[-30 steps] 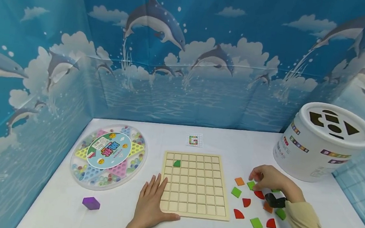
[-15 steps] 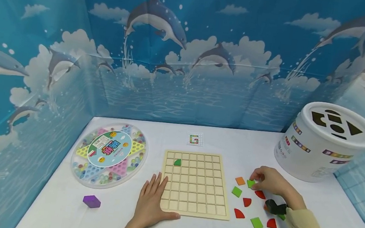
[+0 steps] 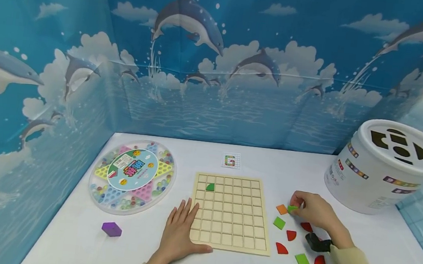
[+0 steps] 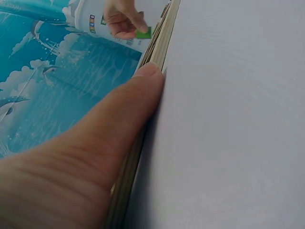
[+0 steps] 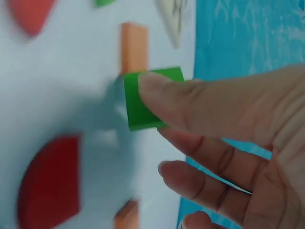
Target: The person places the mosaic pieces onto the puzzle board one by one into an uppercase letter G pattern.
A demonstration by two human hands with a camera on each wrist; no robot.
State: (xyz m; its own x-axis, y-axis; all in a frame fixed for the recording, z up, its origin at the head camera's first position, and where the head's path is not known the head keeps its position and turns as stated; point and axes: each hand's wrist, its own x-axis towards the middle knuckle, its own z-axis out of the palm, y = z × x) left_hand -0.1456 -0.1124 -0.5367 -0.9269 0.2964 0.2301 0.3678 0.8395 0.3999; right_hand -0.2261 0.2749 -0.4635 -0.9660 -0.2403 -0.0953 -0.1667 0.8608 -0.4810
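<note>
My right hand (image 3: pixel 314 209) pinches a green square tile (image 5: pixel 138 107) between thumb and fingers, held above the white table as the right wrist view shows. My left hand (image 3: pixel 180 236) lies with spread, straight fingers along the lower left corner of a wooden grid board (image 3: pixel 228 213); its thumb (image 4: pixel 128 102) runs along the board's front edge. One dark green quarter-circle tile (image 3: pixel 210 187) sits in a cell near the board's upper left. Beside the right hand lie an orange square tile (image 3: pixel 282 209), another green square tile (image 3: pixel 279 222) and several red quarter-circle tiles (image 3: pixel 282 248).
A small card with a coloured G pattern (image 3: pixel 231 160) lies behind the board. At left are a round marble game box (image 3: pixel 133 177) and a purple block (image 3: pixel 112 229). A white bucket (image 3: pixel 377 179) with shape cutouts in its lid stands back right.
My right hand has lifted the green square tile off the table. My left hand stays at the board's corner. The head view has shifted slightly.
</note>
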